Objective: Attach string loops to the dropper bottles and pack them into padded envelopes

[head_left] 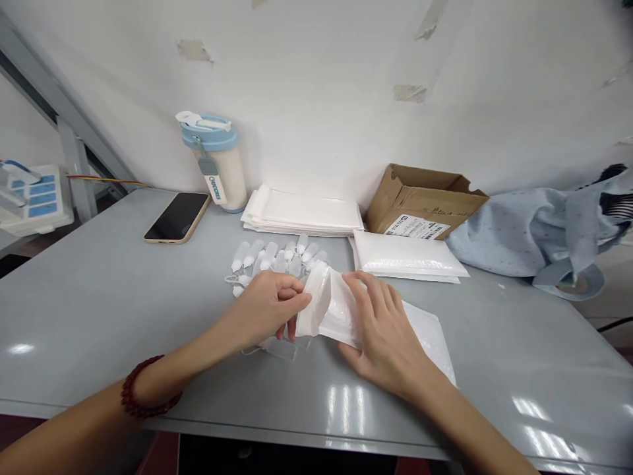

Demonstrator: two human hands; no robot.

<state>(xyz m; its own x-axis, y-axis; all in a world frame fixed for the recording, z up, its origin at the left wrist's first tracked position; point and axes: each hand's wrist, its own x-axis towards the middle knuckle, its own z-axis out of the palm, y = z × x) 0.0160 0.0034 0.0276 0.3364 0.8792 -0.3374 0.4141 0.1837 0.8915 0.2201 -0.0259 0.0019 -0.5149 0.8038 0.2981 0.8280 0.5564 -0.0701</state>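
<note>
A white bubble mailer (340,307) lies at an angle above the table's middle, its mouth gaping toward the left. My left hand (270,303) pinches the edge of that mouth between thumb and fingers. Around the mailer's body, my right hand (383,326) is closed, thumb below and fingers on top. Behind my left hand is a loose group of small translucent bottles (270,256) with white tips. A clear flat plastic piece (281,348) with a thin loop shows below my left fingers. Another white mailer (432,336) shows partly beneath my right hand and forearm.
Against the wall sit a stack of flat white mailers (309,212), a puffed mailer (413,256) and an open cardboard box (420,204). A tumbler (222,165) and a phone (177,218) are at back left. Light blue fabric (519,224) lies at right on the grey table (99,310).
</note>
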